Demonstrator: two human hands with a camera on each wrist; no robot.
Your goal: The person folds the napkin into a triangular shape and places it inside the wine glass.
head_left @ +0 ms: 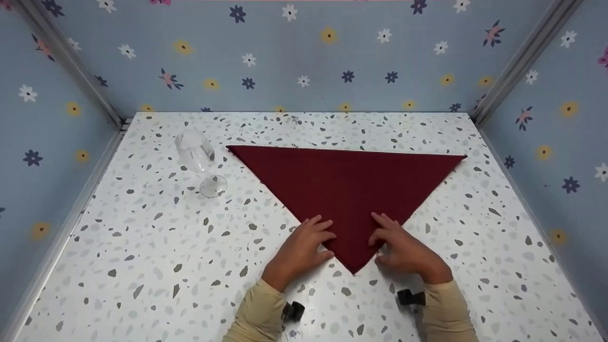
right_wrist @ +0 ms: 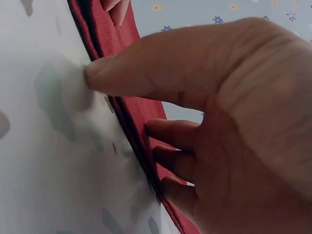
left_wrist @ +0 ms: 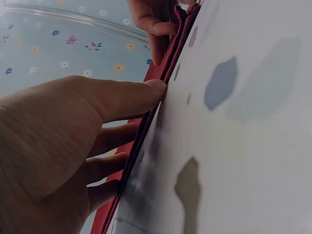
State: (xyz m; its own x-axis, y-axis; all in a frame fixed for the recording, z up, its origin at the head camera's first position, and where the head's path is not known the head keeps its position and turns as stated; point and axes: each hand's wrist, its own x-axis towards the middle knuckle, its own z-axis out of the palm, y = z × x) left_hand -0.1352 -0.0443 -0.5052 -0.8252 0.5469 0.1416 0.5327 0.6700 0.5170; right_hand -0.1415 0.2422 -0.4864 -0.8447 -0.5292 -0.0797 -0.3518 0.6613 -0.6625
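Observation:
A dark red cloth napkin, folded into a triangle, lies flat with its long edge at the back and one point toward the person. The left hand rests along its lower left edge, fingers on the cloth. In the left wrist view the thumb of that hand touches the layered edge. At the lower right edge is the right hand, its fingertips on the fabric. The right wrist view shows the thumb of the right hand beside the fold and its other fingers on top. Neither hand visibly pinches the cloth.
A clear stemmed glass stands on the speckled white table, left of the napkin. Blue flowered panels enclose the table at the back and both sides.

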